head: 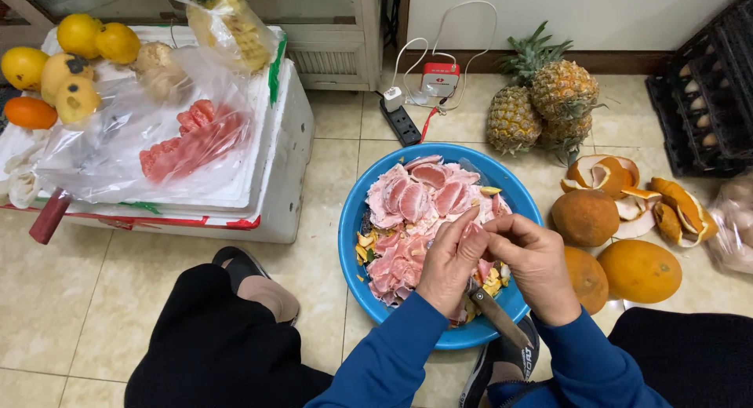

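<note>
It looked like the back of a fruit stall or a home doing fruit prep, and I sat low on a beige tiled floor [118, 298]. At ten o'clock stood a white foam box [274, 180] topped with whole citrus [78, 35] and bagged peeled fruit [192, 145]. At one o'clock pineapples [541, 102] stood on the floor, with a power strip [401, 122] at twelve. Black crates [706, 102] were stacked at two o'clock, and orange peels [667, 208] lay at three.
</note>
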